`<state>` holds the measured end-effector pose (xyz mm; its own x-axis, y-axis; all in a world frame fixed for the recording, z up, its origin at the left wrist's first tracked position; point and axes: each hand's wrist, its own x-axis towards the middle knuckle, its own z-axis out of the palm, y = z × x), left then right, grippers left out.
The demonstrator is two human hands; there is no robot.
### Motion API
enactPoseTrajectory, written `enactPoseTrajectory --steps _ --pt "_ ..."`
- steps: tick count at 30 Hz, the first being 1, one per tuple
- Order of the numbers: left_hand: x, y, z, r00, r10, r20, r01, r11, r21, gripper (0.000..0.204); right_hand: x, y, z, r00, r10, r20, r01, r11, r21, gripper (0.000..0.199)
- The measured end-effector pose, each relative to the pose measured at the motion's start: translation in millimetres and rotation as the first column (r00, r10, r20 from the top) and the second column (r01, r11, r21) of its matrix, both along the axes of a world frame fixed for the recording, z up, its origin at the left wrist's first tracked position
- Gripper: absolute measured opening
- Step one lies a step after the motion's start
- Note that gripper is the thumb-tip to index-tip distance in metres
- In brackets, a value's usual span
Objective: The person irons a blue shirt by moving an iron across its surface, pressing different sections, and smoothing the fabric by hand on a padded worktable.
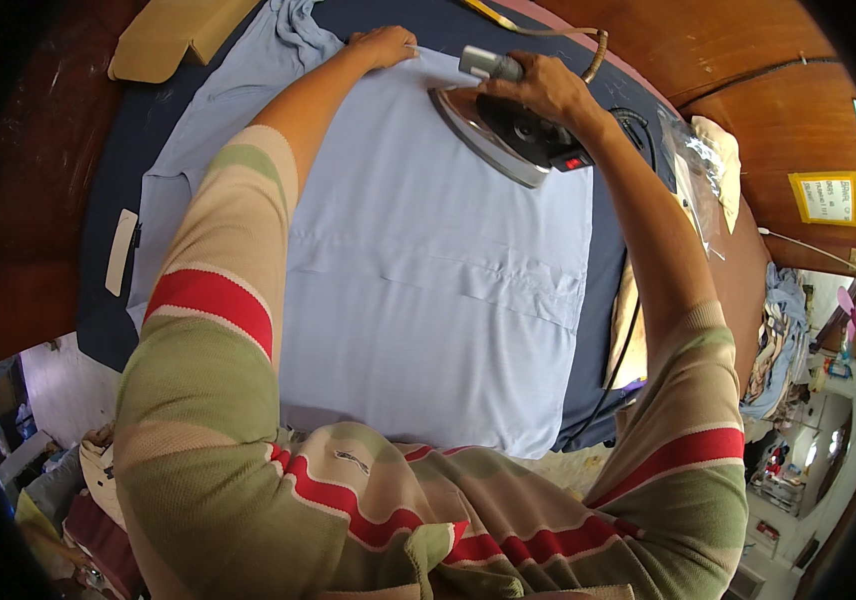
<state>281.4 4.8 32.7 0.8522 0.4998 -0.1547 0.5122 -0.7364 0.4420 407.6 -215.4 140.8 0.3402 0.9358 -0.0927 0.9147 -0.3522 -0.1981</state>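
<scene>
Right hand (551, 88): wrapped around the handle of the clothes iron (518, 135).
Left hand (383, 47): laid at the far edge of the light-blue garment (428, 210); cannot tell whether it pinches the fabric.
Iron position: over the garment's far right part.
Garment: spread on the navy-covered counter (100, 310), creased across its middle.
White strip (122, 252): near the garment's left edge.

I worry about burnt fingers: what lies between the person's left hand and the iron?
Between the left hand and the iron, the head view shows a stretch of light blue cloth.
</scene>
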Motion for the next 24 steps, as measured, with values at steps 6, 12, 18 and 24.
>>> enactPoseTrajectory --steps 6,12,18,24 --pt "17 7 -3 0.997 -0.007 -0.079 0.018 0.990 0.138 0.032 -33 -27 11 0.999 0.014 -0.046 -0.016 0.998 -0.054 0.071" --pt "17 8 14 0.988 -0.109 -0.109 0.120 0.987 0.103 0.031 -4 9 9 0.979 -0.205 0.016 0.206 0.977 -0.061 0.060" --pt "-25 69 19 0.936 -0.352 -0.021 0.344 0.924 -0.170 0.030 32 36 -4 0.975 -0.215 0.058 0.212 0.975 0.060 0.062" --pt "-70 98 30 0.966 -0.252 -0.054 0.241 0.957 -0.162 0.026 26 38 0 0.998 -0.050 0.031 0.047 0.995 0.093 0.065"
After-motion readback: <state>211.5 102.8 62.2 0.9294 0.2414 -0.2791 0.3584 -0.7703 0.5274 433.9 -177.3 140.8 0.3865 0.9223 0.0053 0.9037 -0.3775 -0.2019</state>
